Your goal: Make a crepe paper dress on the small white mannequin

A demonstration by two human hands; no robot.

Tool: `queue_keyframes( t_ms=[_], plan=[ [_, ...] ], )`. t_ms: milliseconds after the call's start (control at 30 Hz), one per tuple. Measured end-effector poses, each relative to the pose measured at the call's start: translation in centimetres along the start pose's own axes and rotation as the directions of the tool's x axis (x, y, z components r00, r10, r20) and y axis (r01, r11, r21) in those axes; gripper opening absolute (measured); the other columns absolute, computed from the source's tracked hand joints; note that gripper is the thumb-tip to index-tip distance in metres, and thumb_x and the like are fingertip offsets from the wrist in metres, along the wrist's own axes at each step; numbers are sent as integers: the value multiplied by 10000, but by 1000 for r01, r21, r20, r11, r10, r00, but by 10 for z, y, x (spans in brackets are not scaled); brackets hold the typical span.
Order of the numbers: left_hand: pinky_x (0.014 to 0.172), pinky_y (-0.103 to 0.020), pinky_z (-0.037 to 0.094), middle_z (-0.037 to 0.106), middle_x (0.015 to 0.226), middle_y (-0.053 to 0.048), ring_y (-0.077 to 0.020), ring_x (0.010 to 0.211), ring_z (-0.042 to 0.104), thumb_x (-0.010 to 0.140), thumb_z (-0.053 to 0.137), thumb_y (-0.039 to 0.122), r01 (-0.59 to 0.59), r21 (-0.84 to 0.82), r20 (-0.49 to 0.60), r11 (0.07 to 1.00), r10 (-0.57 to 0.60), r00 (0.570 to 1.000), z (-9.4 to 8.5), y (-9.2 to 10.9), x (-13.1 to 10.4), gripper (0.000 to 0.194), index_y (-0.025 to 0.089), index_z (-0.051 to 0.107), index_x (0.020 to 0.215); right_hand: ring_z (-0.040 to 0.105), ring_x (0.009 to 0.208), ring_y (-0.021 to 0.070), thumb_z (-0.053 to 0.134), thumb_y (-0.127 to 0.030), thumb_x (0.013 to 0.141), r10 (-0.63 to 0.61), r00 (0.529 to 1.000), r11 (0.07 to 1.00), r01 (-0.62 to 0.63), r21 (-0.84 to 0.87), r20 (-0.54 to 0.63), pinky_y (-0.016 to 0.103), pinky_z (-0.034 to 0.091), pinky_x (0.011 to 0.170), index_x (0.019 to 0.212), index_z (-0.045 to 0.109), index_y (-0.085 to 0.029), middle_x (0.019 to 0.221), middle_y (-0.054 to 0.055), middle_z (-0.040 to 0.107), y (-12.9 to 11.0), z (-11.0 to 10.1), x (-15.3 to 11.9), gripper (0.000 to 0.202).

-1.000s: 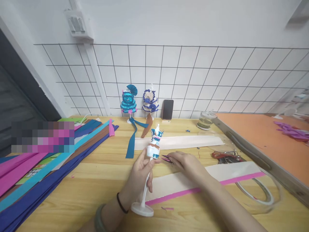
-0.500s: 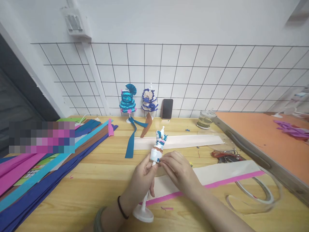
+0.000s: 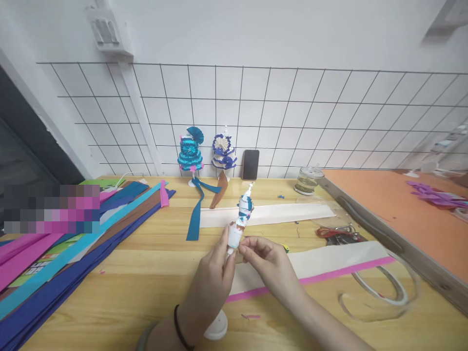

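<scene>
My left hand (image 3: pixel 216 273) is closed around a small white figurine on a stand (image 3: pixel 236 235), which tilts a little to the right. Blue and brown paper pieces wrap its upper part, and a white beaded tip tops it. Its round white base (image 3: pixel 217 325) shows below my left wrist. My right hand (image 3: pixel 268 261) pinches at the figurine's lower right edge with thumb and forefinger; anything between those fingertips is too small to make out. Under my right hand lies a cream paper strip with a pink edge (image 3: pixel 331 265).
Two ruffled paper ornaments, one turquoise (image 3: pixel 190 153) and one white and blue (image 3: pixel 224 151), stand by the tiled wall. A phone (image 3: pixel 250 164) leans nearby, with a glass jar (image 3: pixel 309 180) farther right. Coloured crepe strips (image 3: pixel 109 231) cover the left; tape rolls (image 3: pixel 387 287) lie right.
The figurine has turned in my left hand, whose fingers now sit higher along it. The blue scrap near my right fingertips no longer shows. The view has shifted slightly.
</scene>
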State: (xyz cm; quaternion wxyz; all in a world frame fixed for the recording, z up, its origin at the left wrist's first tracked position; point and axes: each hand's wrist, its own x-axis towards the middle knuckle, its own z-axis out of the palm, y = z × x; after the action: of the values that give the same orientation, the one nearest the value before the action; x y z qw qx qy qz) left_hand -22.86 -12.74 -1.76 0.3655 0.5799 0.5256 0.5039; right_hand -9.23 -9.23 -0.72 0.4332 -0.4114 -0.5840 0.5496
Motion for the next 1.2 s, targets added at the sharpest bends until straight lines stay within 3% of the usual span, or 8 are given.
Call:
queue_keyframes(
  t_ms=[100, 200, 300, 867, 1200],
  plan=[
    [901, -366, 458, 498, 1306, -126, -250, 1115, 533, 872, 364, 208, -197, 350, 61, 916, 188, 980, -1, -1, 1, 519, 167, 297, 1385, 533, 624, 137, 628, -412, 735, 6, 1000, 1000, -6, 10, 16, 266, 433, 628, 716, 623, -156, 690, 16, 616, -4, 0, -1, 257],
    [890, -370, 458, 440, 1350, -146, -257, 1132, 526, 886, 319, 180, -254, 523, 98, 814, 238, 966, 0, -4, 1, 509, 140, 270, 1391, 497, 607, 130, 591, -393, 761, -18, 1000, 1000, 18, -11, 25, 254, 412, 606, 676, 587, -162, 639, 1, 563, -6, 1, -1, 247],
    [838, -359, 485, 444, 1344, -147, -264, 1098, 554, 890, 309, 176, -262, 596, 110, 759, 245, 963, 1, -5, 1, 491, 144, 297, 1380, 472, 606, 129, 563, -382, 770, -21, 1000, 1000, 21, -11, 22, 248, 392, 587, 692, 561, -165, 642, 0, 536, -7, 4, -2, 231],
    [897, -328, 449, 437, 1354, -134, -233, 1140, 524, 887, 329, 208, -218, 465, 91, 858, 199, 976, -3, 0, 3, 524, 135, 243, 1399, 435, 628, 125, 541, -436, 800, -49, 994, 999, 50, -3, 95, 244, 373, 617, 734, 526, -175, 664, -16, 476, -5, 2, -2, 269],
    [880, -332, 441, 498, 1306, -131, -241, 1077, 556, 881, 345, 221, -157, 407, 67, 900, 142, 988, -5, 1, 3, 533, 152, 248, 1400, 462, 597, 123, 601, -455, 758, -5, 1000, 999, 4, 49, 9, 245, 384, 602, 715, 579, -169, 646, -15, 522, -3, 3, -1, 290]
  ],
)
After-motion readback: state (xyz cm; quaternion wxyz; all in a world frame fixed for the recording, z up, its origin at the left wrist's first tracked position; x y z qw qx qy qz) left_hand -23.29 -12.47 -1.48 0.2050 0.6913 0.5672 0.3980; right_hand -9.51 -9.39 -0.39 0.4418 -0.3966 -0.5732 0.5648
